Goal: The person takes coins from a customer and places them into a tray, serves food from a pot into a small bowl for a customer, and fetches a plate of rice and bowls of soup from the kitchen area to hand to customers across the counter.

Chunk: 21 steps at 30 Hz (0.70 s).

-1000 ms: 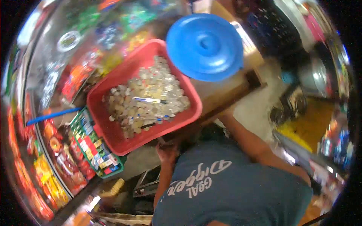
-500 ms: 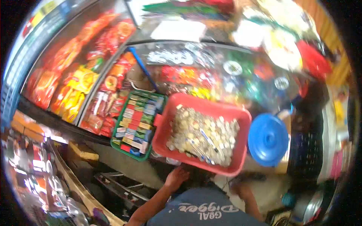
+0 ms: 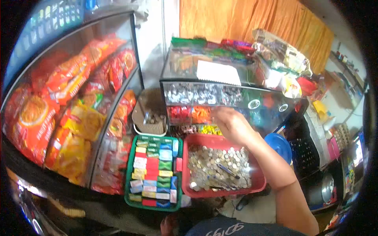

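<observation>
My right hand [image 3: 233, 125] is raised over the far side of a red plastic basin [image 3: 189, 192], in front of a glass display case [image 3: 167, 94]. Its fingers point toward the orange candy packs [image 3: 200, 114] in the case. They look bent but are blurred, and what they hold, if anything, does not show. Coins [image 3: 204, 165] fill the basin, and pens [image 3: 228, 172] lie on top of them. Low at the bottom edge, my left hand [image 3: 167, 226] shows only partly, with its fingers indistinct. To the basin's left is a green tray [image 3: 128, 196] of small boxes [image 3: 151, 173].
Shelves with red and yellow snack packs [image 3: 37, 122] stand at left. A brown container [image 3: 151, 126] sits behind the green tray. Right of my arm are a blue lid-like dish [image 3: 280, 144] and a black crate [image 3: 301, 151]. White paper [image 3: 218, 72] lies on the display case.
My right hand has risen from beside my body to the display case. My left hand has dropped toward the bottom edge. The camera view has tilted up, showing the orange curtain.
</observation>
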{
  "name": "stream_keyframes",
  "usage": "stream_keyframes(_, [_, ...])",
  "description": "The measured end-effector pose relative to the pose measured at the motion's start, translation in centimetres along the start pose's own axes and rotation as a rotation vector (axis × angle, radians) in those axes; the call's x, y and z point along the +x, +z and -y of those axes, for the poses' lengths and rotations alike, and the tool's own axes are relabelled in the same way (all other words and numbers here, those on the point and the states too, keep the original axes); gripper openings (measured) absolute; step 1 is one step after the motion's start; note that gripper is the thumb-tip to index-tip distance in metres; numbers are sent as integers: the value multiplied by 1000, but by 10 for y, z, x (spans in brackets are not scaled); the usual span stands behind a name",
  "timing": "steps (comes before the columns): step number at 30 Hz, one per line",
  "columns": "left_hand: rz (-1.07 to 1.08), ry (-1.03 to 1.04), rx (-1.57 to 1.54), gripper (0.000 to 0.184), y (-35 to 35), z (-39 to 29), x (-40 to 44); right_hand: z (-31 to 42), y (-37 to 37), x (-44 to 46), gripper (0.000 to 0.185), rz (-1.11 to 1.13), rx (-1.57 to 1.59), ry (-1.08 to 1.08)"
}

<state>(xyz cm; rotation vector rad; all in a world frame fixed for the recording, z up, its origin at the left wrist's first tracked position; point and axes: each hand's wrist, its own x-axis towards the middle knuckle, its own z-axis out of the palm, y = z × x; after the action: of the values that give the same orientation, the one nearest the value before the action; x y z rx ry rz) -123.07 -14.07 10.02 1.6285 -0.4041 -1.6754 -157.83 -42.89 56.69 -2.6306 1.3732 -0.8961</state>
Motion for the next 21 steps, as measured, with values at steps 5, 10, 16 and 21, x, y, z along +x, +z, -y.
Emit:
stream_keyframes(5, [-33,4,-41,34,-49,-49,-24,0,47,64,26,-134,-261,-173])
stream_keyframes(10, [-79,210,-82,34,-81,-96,-78,-13,81,137,35,108,-392,97])
stream_keyframes(16, [-436,260,-387,46,-76,-105,-147,8,101,116,46,299,-110,-197])
stream_keyframes(21, [-458,157,-541,48,-83,-51,-184,-41,144,64,45,266,-152,-202])
